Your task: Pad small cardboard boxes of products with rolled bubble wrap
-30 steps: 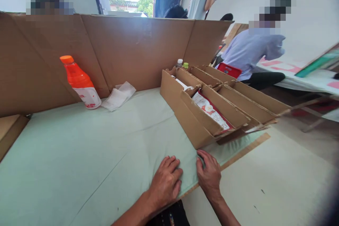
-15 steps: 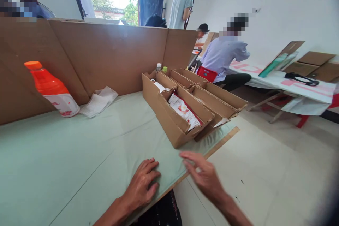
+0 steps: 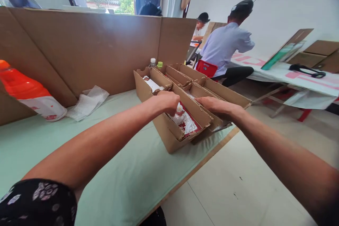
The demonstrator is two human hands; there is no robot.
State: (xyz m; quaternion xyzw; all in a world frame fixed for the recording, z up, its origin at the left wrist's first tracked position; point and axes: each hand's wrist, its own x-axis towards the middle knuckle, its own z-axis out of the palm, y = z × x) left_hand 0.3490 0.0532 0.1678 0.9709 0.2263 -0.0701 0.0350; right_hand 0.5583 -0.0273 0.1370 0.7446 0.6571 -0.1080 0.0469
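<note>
Two capped bottles (image 3: 153,62) stand behind the cardboard compartments (image 3: 171,139); left hand (image 3: 169,101) and right hand (image 3: 210,104) have since reached these, grips hidden.

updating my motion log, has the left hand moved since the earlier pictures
Yes: judged against the cardboard box, the left hand has gone forward and rightward, from the green cloth to the red-and-white packet inside the box.

A divided cardboard box (image 3: 160,127) sits on a green-covered bench (image 3: 111,180). The left hand (image 3: 171,103), curled, reaches in at a red-and-white packet (image 3: 189,123); the right hand (image 3: 210,105) dips into the next compartment (image 3: 205,91), partly hidden. At left, an orange bottle (image 3: 29,88) stands beside white sheets (image 3: 88,103).
</note>
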